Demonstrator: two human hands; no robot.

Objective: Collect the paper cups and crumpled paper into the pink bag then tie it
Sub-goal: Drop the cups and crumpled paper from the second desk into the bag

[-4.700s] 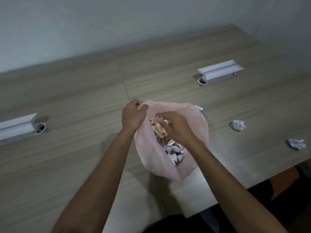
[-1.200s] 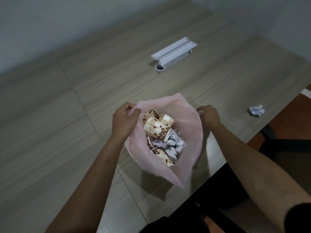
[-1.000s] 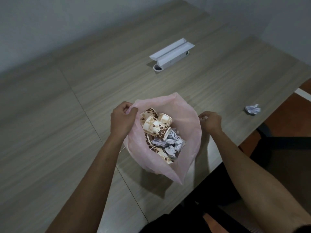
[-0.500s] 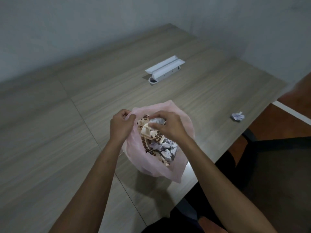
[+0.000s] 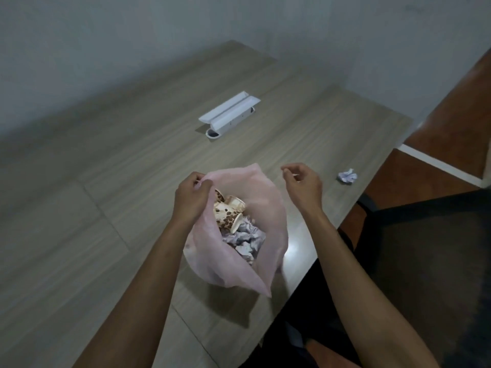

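The pink bag [image 5: 268, 203] stands open on the wooden table [image 5: 132, 181] near its front edge. Inside lie paper cups [image 5: 228, 213] printed with coffee beans and several crumpled papers [image 5: 245, 240]. My left hand [image 5: 192, 200] grips the bag's left rim and holds it up. My right hand [image 5: 303, 185] hovers just right of the bag, fingers loosely curled, holding nothing. One crumpled paper ball [image 5: 347, 176] lies on the table to the right, near the edge.
A white cable box [image 5: 229, 115] with its lid flipped up sits further back on the table. The table's right edge runs diagonally past the paper ball; beyond it are a brown floor and my dark-clothed lap.
My right hand dropped a crumpled paper into the bag and has pulled out to the right, now empty. The view has swung right. My left hand still holds the rim.
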